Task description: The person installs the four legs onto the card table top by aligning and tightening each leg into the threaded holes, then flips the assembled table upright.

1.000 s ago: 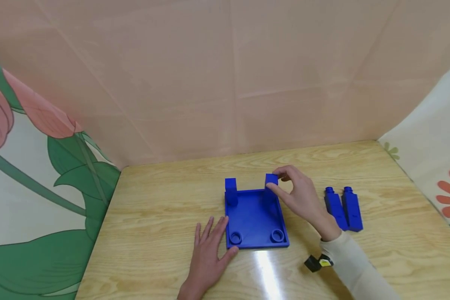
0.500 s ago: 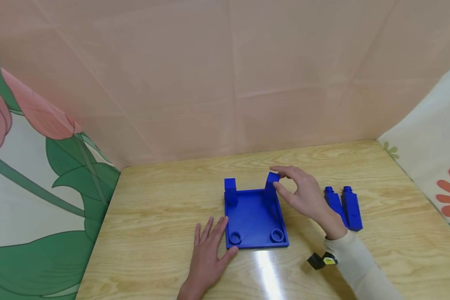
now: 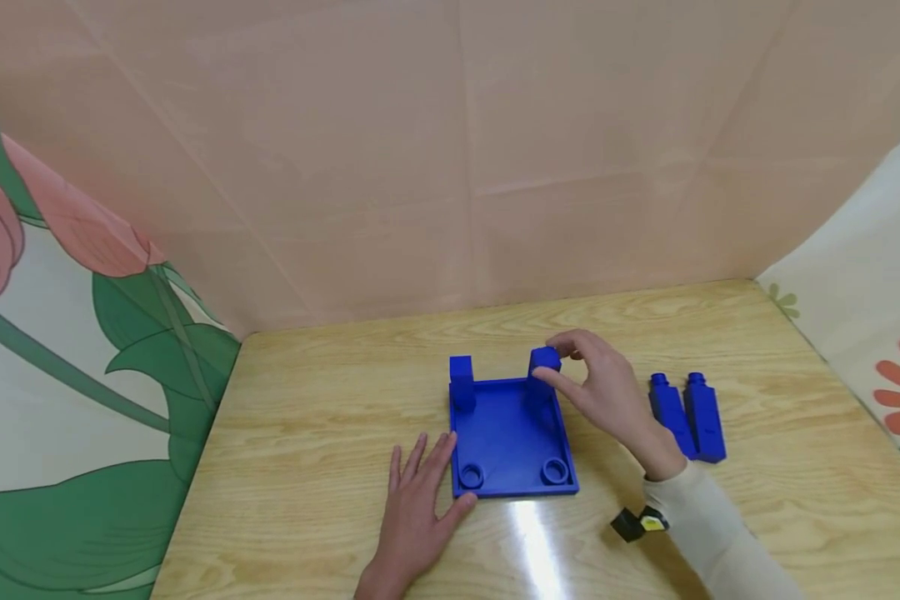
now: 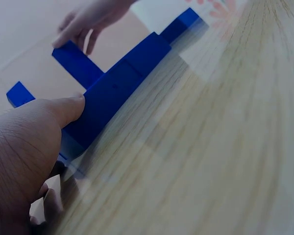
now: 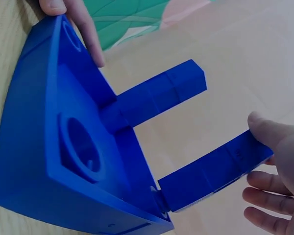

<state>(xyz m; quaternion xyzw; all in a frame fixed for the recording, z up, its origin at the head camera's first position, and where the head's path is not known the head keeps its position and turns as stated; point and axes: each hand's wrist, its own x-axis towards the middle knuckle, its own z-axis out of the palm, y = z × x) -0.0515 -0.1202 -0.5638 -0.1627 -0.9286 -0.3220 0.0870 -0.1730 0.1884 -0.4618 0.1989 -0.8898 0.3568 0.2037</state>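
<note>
A square blue tabletop (image 3: 506,442) with a raised rim lies underside up on the table. Its far left corner carries an upright square leg (image 3: 461,382); both near corners show bare round sockets (image 3: 555,472). At the far right corner my right hand (image 3: 611,396) pinches the top of another blue leg (image 5: 213,171) between thumb and fingers. That leg's threaded end shows at the socket in the right wrist view, with a small gap below its square body. My left hand (image 3: 418,517) rests beside the tabletop, fingers straight along its left edge, thumb at the near left corner.
Two more blue legs (image 3: 705,423) with threaded ends lie side by side on the wooden table (image 3: 307,417), right of my right hand. A pinkish cloth (image 3: 465,167) hangs behind the table's far edge. Flower-printed cloths stand at both sides.
My right hand shifted slightly right, then came back left. The leg in it leaned right and is now upright again, turned about its length. The left hand and tabletop stayed put.
</note>
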